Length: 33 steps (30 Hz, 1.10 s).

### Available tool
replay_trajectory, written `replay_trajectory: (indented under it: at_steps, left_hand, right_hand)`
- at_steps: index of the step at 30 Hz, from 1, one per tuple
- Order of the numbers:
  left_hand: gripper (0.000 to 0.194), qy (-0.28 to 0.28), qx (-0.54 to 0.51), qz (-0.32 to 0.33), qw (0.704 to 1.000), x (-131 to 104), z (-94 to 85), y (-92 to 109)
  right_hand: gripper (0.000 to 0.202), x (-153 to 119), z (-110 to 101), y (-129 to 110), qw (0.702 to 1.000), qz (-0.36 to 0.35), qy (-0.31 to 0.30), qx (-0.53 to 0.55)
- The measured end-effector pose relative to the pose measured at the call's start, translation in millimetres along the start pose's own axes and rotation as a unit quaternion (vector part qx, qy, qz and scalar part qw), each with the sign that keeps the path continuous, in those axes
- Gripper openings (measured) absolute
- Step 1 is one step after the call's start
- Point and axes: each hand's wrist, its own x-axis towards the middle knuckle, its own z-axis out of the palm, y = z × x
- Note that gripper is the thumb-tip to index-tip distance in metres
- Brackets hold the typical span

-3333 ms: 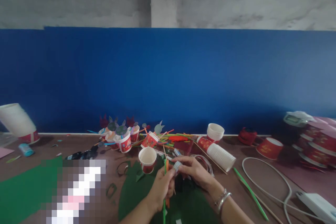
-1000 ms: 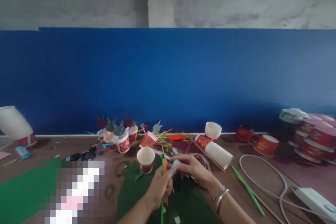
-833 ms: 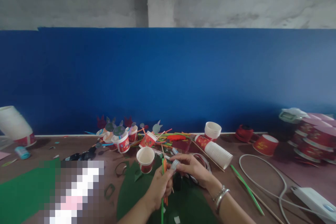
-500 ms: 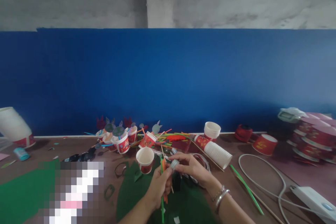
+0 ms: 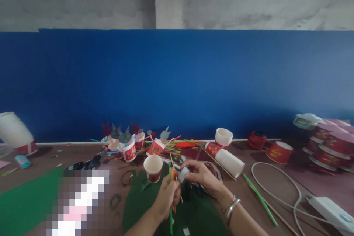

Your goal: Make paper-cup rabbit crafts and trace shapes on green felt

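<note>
In the middle of the head view, my left hand (image 5: 166, 197) is closed around a bundle of narrow sticks. A long green strip (image 5: 170, 221) runs down out of it, with an orange strip (image 5: 173, 173) and a thin wooden stick beside it. My right hand (image 5: 204, 177) pinches a small pale, shiny piece (image 5: 183, 174) that looks like clear tape, right against the bundle. Both hands are over a dark green sheet (image 5: 204, 221). An upright paper cup (image 5: 153, 177) stands just beyond my left hand. Fingers partly hide the bundle.
Cups with animal-shaped cutouts (image 5: 126, 151) stand behind, beside scattered coloured strips (image 5: 188, 144). Right lie a nested cup stack (image 5: 229, 163), a green strip (image 5: 260, 200), a looping cable (image 5: 297, 191) and a white power strip (image 5: 329, 210). Another cup stack (image 5: 16, 132) leans at far left. A blue wall rises behind.
Both hands stay nearly in place. The pale piece between my fingers has shifted and turned slightly against the bundle.
</note>
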Motion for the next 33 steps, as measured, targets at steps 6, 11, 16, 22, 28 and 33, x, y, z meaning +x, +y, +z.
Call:
replay_trajectory:
  at_steps: [6,11,16,22,28,33]
  left_hand:
    - [0.032,-0.011,0.0,-0.005,1.0,1,-3.7,-1]
    - [0.036,-0.005,0.021,-0.004,1.0,2,-3.7,1]
    - [0.038,-0.008,0.036,0.006,0.999,3,-3.1,2]
    - [0.04,-0.003,0.035,-0.009,0.999,2,-1.2,3]
    - [0.04,-0.005,0.041,-0.023,0.999,1,-0.3,5]
    - [0.044,-0.003,0.047,-0.034,0.998,2,-0.8,7]
  right_hand:
    - [0.035,0,-1,2,1.0,0.005,-0.009,0.02]
    - [0.036,1,-4,9,0.999,0.008,-0.015,0.037]
    - [0.035,1,-6,10,0.999,0.011,-0.021,0.042]
    - [0.037,-1,-6,3,1.0,0.015,-0.021,-0.001]
    - [0.035,-1,-5,-1,0.999,-0.003,-0.037,-0.029]
    - [0.032,-3,-2,-9,0.998,-0.005,-0.039,-0.055]
